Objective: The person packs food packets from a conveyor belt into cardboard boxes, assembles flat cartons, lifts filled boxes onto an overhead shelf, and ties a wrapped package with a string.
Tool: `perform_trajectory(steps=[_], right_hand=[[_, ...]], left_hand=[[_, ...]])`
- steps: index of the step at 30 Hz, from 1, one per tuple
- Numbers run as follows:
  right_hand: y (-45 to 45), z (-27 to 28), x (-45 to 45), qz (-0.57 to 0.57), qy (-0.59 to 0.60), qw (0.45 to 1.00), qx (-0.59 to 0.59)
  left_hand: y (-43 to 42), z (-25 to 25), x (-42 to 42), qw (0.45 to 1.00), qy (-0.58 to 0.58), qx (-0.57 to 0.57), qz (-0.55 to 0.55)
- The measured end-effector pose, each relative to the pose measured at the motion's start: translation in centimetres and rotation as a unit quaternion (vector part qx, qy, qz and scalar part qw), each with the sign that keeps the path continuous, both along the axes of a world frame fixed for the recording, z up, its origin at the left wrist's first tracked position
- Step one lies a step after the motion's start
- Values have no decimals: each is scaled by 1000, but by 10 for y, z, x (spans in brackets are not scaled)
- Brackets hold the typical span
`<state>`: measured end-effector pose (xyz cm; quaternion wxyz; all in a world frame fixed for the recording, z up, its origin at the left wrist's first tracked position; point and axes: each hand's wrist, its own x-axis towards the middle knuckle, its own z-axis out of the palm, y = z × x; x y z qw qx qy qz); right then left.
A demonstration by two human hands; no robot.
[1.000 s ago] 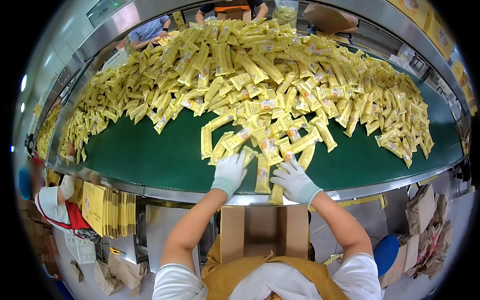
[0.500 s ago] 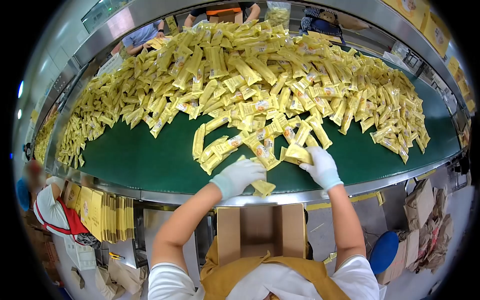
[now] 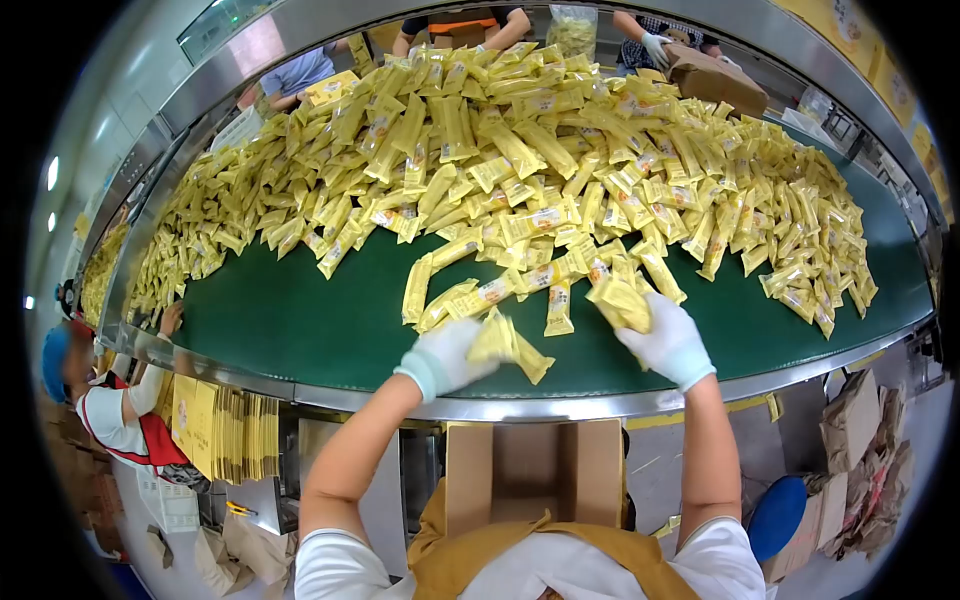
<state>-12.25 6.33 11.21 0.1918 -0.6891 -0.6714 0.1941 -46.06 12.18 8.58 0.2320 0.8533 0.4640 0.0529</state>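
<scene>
Heap ahead; hands apparently hold several packets.

Left of you, co-worker in blue cap and red apron, near row of folded yellow cartons. Below, white crate, small yellow tool, brown paper on floor. On your right, blue stool near crumpled brown wrapping. Facing you across way, person in blue-grey shirt, another in dark top, third person, gloved, at brown sack.
</scene>
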Motion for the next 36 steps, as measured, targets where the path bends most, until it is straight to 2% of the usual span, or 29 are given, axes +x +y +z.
perform_trajectory(steps=[1,2,3,5,7,9,11,12,17,22,25,26,28,29,31,34,36], right_hand=[[6,6,-17,6,41,999,-2],[13,3,-34,24,44,999,5],[21,-4,-53,41,45,998,13],[38,-21,-94,27,23,999,-5],[47,-43,-128,59,-49,997,-20],[41,-90,-143,111,-111,987,22],[41,-91,-147,119,-127,985,18],[38,-90,-143,126,-127,984,14],[28,-80,-96,155,-170,971,-65],[11,-87,-23,97,-272,955,62],[-8,-103,-3,93,-300,941,130],[-16,-110,-1,94,-301,938,145],[-38,-86,-14,103,-275,942,163],[-46,-78,-19,108,-261,943,174],[-46,-90,-10,120,-254,952,119],[-34,-98,-1,111,-238,963,56],[-19,-71,-11,130,-274,951,-65]], left_hand=[[6,20,4,998,-12,47,47],[18,29,4,991,-75,5,111],[34,25,-2,984,-118,46,124],[49,38,1,968,-121,129,178],[62,43,7,978,-80,92,170],[70,45,17,984,-14,76,163],[76,44,35,982,75,81,156],[76,47,43,984,101,45,142],[86,-22,67,974,207,26,93],[59,-33,71,972,207,100,45],[27,-47,48,956,162,244,-31],[18,-65,35,939,156,300,-64],[12,-106,10,894,140,407,-127],[4,-91,7,911,129,370,-132],[-11,-62,2,939,108,295,-142],[-6,-58,8,965,115,211,-105],[-6,-51,15,974,140,157,-85]])
